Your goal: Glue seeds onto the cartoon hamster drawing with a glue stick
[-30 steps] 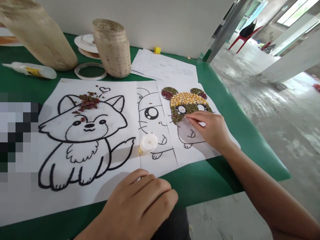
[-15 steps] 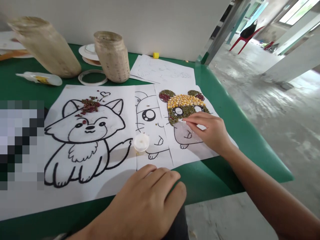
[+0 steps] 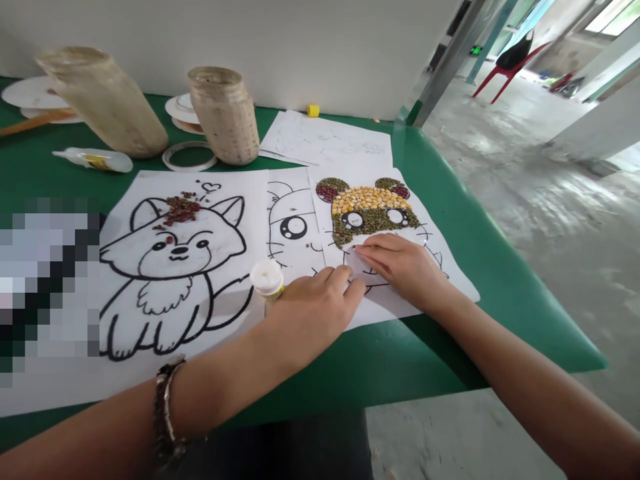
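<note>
My right hand (image 3: pixel 407 270) is closed in a pinch over the right-hand drawing (image 3: pixel 453 287), just below its green-bean band (image 3: pixel 385 220). Something tiny seems to be at its fingertips, too small to name. Yellow corn kernels (image 3: pixel 373 199) cover the drawing's forehead, and its ears are filled with green and dark red beans. Palm down, my left hand (image 3: pixel 320 300) rests on the paper with bent fingers and a gap beside the thumb; its palm is hidden. A small white-topped tub (image 3: pixel 267 279) stands against the back of that hand.
On the left, a fox drawing (image 3: pixel 175 293) carries a pile of red and green beans (image 3: pixel 183 210). Behind stand two jars (image 3: pixel 225 117), a tape roll (image 3: pixel 189 157), a glue bottle (image 3: pixel 97 160) and a yellow cap (image 3: pixel 313 111). The green table's edge (image 3: pixel 550 333) drops off at right.
My left hand has moved forward and right onto the paper, close to my right hand. The right hand has dropped slightly lower on the drawing, still pinching. The view has shifted a little.
</note>
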Available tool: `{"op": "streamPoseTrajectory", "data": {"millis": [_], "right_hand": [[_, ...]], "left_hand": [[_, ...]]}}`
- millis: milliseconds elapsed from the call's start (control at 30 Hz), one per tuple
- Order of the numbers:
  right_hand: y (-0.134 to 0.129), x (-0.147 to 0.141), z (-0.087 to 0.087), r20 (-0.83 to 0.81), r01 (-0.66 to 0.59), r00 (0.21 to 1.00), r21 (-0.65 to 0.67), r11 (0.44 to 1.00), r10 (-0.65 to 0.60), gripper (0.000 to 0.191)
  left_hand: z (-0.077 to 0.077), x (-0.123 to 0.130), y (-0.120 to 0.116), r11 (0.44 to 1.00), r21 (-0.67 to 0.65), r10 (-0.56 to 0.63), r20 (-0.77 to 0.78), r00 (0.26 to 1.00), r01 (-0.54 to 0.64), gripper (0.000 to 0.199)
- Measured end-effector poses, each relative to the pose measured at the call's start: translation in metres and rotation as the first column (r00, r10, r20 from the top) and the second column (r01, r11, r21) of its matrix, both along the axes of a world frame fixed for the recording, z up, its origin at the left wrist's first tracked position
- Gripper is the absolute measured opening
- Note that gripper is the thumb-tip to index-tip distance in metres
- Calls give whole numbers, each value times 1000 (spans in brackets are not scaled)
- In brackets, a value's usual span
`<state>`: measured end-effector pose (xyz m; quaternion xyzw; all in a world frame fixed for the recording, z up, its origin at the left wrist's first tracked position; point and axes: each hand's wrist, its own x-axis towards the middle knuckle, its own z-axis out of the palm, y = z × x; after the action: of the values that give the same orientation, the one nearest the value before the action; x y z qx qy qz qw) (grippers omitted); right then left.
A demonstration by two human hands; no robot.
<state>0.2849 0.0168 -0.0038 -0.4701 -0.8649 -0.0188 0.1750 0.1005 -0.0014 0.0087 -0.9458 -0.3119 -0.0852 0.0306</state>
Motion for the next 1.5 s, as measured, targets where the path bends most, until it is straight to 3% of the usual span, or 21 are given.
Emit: {"op": "streamPoseTrajectory", "data": {"millis": [233, 400, 567, 1033, 1200, 1500], "right_hand": [[-1, 6, 7, 242, -88, 966, -6, 996, 87, 31], [5, 12, 4, 78, -159, 985, 47, 986, 155, 27], [8, 14, 5, -54, -175, 982, 84, 981, 180, 23], [8, 14, 10, -139, -61, 988, 19, 998, 63, 15], [6, 11, 10, -235, 58, 970, -23, 998, -62, 14], [4, 4, 13, -292, 95, 950, -82, 992, -115, 16]], "left_hand": [[-5, 9, 1, 995, 65, 76, -85, 993, -71, 25], [-10, 12, 5, 997, 41, 67, -122, 990, -62, 25], [-5, 15, 9, 997, -51, 51, -218, 975, -64, 26], [-1, 16, 7, 986, -110, 95, -273, 957, -129, 30], [1, 14, 5, 992, -71, 82, -291, 953, -107, 35], [-4, 10, 1, 998, 37, 56, -248, 967, -49, 39]]}}
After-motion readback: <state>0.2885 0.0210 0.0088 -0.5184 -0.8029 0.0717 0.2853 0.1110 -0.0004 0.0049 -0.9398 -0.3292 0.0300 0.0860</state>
